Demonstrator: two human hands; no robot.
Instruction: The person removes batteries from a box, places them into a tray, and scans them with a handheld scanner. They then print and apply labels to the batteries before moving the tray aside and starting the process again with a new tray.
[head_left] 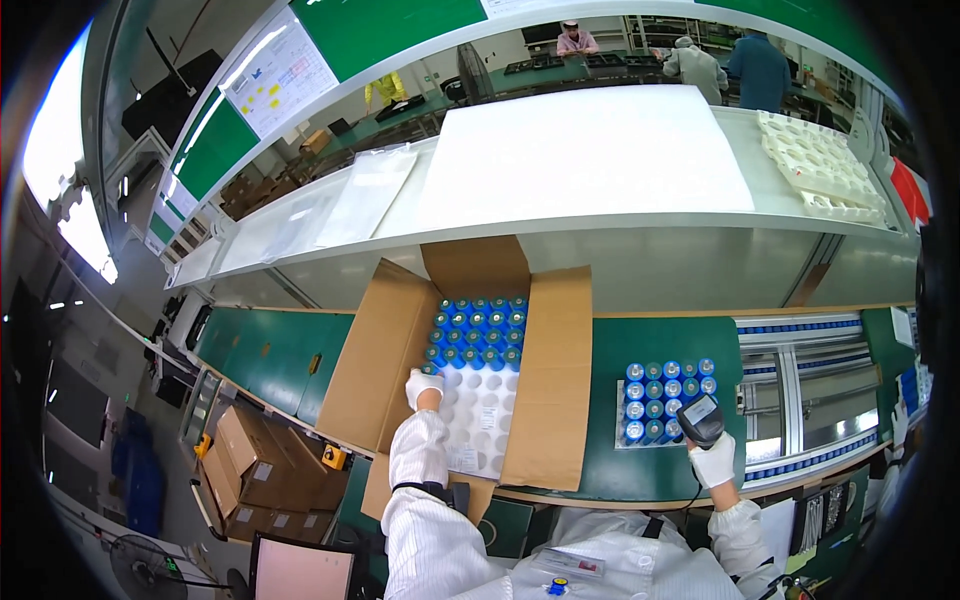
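Observation:
My left hand (424, 389), in a white glove, is closed at the left side of an opened cardboard box (555, 380). Its fingers are round a blue cylindrical battery cell (429, 368), of which little more than the top shows. Several rows of blue cells (480, 325) stand upright in the far part of the box. Nearer to me, a white tray (488, 418) with round pockets is bare. My right hand (714, 463), also gloved, grips a dark handheld scanner (701, 421) over the near right corner of a block of upright blue cells (654, 390) on the green table.
A roller conveyor (810, 400) lies at the right. Above the table runs a shelf (560, 226) with a white sheet (590, 150) and moulded trays (822, 165). Cardboard boxes (262, 465) stand low at the left. Several people are in the background.

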